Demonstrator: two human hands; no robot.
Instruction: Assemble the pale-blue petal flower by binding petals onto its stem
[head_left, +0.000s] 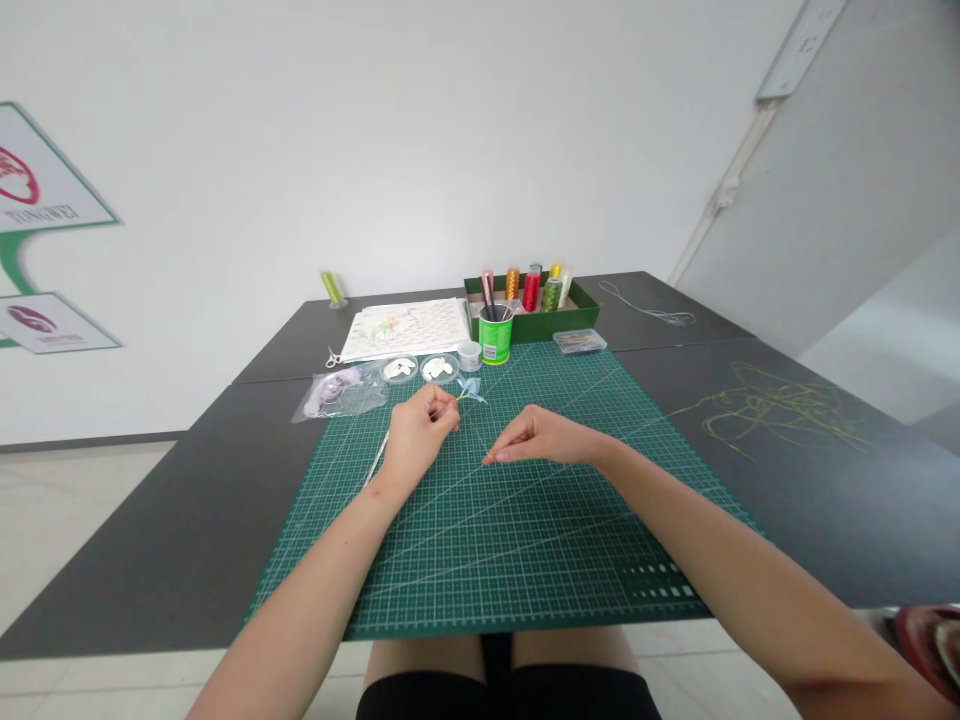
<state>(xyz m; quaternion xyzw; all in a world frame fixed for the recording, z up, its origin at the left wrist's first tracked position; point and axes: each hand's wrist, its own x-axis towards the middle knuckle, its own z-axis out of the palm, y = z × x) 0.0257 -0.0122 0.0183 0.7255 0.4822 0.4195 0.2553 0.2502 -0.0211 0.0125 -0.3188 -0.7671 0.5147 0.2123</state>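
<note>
Centre of the frame, over a green cutting mat (525, 540): left hand (420, 430) closed, fingertips pinched on the stem of a pale-blue flower (471, 388), held just above the mat's upper middle. Near it to the right, not touching: right hand (536, 440), thumb and forefinger pressed together, anything between them too thin to tell. By the left wrist, a thin white rod (377, 462) flat on the mat. Further up: two round dishes (400, 369), a clear bag (341, 392), a green cup (495, 338), a green box (536, 318) of thread spools. Right side of the dark tabletop (825, 540): loose yellow-green thread (780, 410).
</note>
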